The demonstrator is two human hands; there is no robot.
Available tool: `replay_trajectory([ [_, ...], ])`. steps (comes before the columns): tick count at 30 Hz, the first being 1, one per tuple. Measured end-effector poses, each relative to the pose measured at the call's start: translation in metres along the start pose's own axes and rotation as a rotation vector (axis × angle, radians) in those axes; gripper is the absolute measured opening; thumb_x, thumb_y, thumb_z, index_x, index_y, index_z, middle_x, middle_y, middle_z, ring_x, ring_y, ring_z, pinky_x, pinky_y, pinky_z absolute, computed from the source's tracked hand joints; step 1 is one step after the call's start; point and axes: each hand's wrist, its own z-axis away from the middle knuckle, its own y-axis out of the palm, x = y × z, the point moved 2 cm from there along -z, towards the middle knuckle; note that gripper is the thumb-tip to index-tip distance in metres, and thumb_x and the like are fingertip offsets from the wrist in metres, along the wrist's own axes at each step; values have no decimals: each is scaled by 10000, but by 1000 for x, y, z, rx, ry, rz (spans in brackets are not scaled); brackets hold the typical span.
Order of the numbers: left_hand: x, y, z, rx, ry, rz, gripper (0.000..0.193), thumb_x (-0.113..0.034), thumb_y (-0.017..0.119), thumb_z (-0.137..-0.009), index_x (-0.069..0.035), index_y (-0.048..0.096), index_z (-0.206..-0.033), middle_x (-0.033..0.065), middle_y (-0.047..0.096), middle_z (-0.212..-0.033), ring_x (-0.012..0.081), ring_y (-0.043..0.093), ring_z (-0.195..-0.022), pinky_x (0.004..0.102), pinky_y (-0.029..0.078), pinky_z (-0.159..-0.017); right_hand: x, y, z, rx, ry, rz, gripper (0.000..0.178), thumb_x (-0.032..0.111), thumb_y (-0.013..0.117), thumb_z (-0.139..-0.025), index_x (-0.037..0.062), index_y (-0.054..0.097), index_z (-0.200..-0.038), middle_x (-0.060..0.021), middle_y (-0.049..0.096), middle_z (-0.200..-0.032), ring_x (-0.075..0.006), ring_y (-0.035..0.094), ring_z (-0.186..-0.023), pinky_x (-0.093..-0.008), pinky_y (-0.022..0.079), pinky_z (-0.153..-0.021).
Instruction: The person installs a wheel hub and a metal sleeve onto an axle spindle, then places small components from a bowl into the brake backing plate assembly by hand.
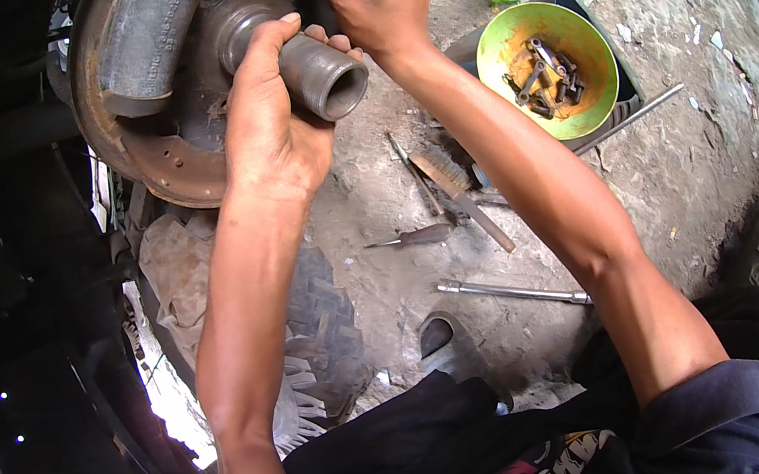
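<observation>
Over dusty ground [349, 207], clasped metal tube [310, 72] in left hand [272, 114], hollow end and long axis slanting toward lower right, with right hand [385, 8] spread.

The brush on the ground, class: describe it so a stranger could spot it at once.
Find the big rusty disc at upper left and the green bowl to its right. Between them, lower down, lies the brush. Bristles set it apart from the pointed tool nearby.
</observation>
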Motion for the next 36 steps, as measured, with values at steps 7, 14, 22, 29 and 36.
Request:
replay_trajectory([
  [7,-3,2,3,-39,-36,-14,189,-116,636,-906,23,535,-985,117,600,-837,218,620,-765,370,570,-737,1,-2,-1,22,-13,63,552,215,820,-810,-14,547,-1232,-210,692,-1090,-293,688,-1006,-377,540,-858],
  [14,-3,4,-7,-57,-110,55,136,-103,645,-878,-9,547,-892,80,587,-779,194,603,-693,350,554,-695,-2,-1,-2,14,-53,72,589,193,827,-796,-15,533,-1261,-217,685,-1106,-315,685,-1019,-387,536,-868],
  [22,-4,2,-10,-81,-154,65,87,-39,613,-826,-20,537,-865,70,554,-740,171,557,-648,323,533,-655,-33,7,2,-26,-59,110,682,277,903,-688,-12,555,-1198,-208,664,-1046,-360,662,-973,-425,527,-857],
  [29,-4,13,-12,-72,-169,55,96,-58,612,-819,-25,539,-872,79,556,-708,200,568,-608,362,542,-621,-27,0,-6,-26,-19,162,700,262,901,-692,-23,553,-1228,-210,660,-1070,-366,654,-1001,-420,524,-870],
  [36,5,-6,-13,-118,-148,124,130,-95,651,-819,-46,563,-903,52,577,-729,191,586,-617,358,545,-611,15,-13,-14,240,145,571,619,401,866,-712,-37,658,-1097,-229,705,-1003,-374,687,-942,-432,545,-812],
])
